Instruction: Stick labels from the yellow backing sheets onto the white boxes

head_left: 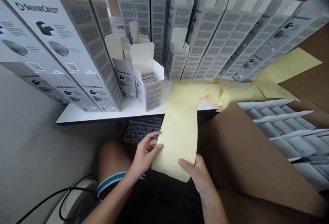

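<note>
A long pale-yellow paper sheet (180,128) hangs over the front of the white shelf and reaches down toward my lap. My left hand (146,152) pinches its left edge, thumb on top and fingers partly behind. On the lower right edge, my right hand (194,171) grips the same sheet, with the thumb on its face and the other fingers hidden beneath. Crumpled yellow paper (231,92) lies along the shelf to the right of the sheet. Just beyond the sheet's upper left stands an open-topped small SilverCrest box (153,94) with something printed inside.
Tall SilverCrest boxes (66,35) crowd the left of the white shelf (84,116), and rows of open-flapped boxes (213,39) fill its back. A large brown carton (246,148) holding packed white boxes stands at the right. A black cable (51,195) loops at lower left.
</note>
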The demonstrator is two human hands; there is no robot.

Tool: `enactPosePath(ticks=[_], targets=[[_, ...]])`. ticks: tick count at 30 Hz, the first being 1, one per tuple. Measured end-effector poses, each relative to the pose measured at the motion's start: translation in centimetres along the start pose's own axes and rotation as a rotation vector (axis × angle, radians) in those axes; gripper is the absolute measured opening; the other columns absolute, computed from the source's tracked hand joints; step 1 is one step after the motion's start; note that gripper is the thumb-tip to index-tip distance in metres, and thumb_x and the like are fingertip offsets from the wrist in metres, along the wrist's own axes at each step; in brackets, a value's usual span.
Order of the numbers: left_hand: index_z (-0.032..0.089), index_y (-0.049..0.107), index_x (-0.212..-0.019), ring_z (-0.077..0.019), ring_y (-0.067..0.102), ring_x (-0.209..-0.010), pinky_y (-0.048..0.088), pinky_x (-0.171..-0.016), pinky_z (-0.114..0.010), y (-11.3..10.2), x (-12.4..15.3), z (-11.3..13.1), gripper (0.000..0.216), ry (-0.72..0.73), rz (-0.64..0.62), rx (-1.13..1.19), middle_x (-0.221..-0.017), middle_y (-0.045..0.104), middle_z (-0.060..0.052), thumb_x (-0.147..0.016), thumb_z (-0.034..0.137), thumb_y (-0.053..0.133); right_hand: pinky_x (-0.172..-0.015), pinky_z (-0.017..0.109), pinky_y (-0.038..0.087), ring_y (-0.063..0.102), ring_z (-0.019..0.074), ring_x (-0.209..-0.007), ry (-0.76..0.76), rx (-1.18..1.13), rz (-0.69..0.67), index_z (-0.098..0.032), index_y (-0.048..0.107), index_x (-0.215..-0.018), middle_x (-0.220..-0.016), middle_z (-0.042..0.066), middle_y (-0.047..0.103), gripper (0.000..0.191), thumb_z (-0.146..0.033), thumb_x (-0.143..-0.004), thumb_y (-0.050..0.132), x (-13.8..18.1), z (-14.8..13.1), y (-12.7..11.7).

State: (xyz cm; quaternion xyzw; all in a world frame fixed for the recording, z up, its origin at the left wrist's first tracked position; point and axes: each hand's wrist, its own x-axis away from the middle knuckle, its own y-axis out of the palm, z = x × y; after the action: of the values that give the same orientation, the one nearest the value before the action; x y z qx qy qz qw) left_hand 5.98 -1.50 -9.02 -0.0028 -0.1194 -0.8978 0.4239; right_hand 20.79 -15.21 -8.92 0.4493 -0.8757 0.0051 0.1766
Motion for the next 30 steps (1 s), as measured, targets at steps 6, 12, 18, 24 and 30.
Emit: enactPosePath(ticks=[6,12,18,24,30], targets=[[0.024,0.06,-0.114,-0.0183,0.071,-0.076,0.048,-0.065,-0.023,-1.7,-0.7,3.6,0.024,0.169,-0.216,-0.536,-0.085,0.077,-0.002,-0.093,0.033,0.068,-0.089,0.043,0.053,0.059,0.029,-0.115,-0.819,0.466,0.64,-0.025,0.046,-0.142,-0.126,0.013,0.058,0.068,-0.028,-0.08,0.075,0.1,-3.6,-0.5],[0.021,0.066,-0.09,-0.0153,0.068,-0.073,0.049,-0.067,-0.023,-2.7,-0.6,9.5,0.006,0.529,-0.364,-0.887,-0.083,0.074,-0.001,-0.093,0.024,0.069,-0.112,0.057,0.034,0.059,0.0298,-0.118,-0.871,1.073,-0.265,-0.023,0.066,-0.114,-0.114,0.008,0.071,0.029,-0.015,-0.087,0.06,0.6,-10.4,3.0],[0.024,0.069,-0.087,-0.0186,0.065,-0.098,0.022,-0.12,-0.051,-2.6,0.3,11.3,0.014,0.924,-0.185,-1.048,-0.088,0.076,0.003,-0.099,0.021,0.061,-0.058,0.025,0.035,0.044,0.012,-0.06,-0.486,0.787,-0.577,-0.02,0.053,-0.065,-0.06,-0.005,0.047,0.026,-0.021,-0.091,0.055,-1.0,-10.6,4.6],[0.023,0.073,-0.088,-0.0157,0.063,-0.081,0.043,-0.083,-0.035,-1.8,3.0,8.9,0.005,0.939,0.226,-0.985,-0.087,0.071,-0.002,-0.092,0.021,0.071,-0.051,0.025,0.026,0.035,0.0099,-0.054,-0.396,0.485,-0.577,-0.019,0.055,-0.064,-0.057,-0.005,0.036,0.031,-0.031,-0.093,0.055,-1.7,-8.2,4.9],[0.02,0.071,-0.097,-0.0136,0.066,-0.073,0.041,-0.064,-0.028,-1.2,4.7,8.0,0.009,0.833,0.156,-0.981,-0.084,0.072,-0.002,-0.09,0.025,0.073,-0.052,0.027,0.027,0.036,0.0115,-0.054,-0.491,0.523,-0.524,-0.02,0.053,-0.063,-0.057,-0.003,0.038,0.034,-0.029,-0.095,0.051,-0.4,-7.5,5.2]])
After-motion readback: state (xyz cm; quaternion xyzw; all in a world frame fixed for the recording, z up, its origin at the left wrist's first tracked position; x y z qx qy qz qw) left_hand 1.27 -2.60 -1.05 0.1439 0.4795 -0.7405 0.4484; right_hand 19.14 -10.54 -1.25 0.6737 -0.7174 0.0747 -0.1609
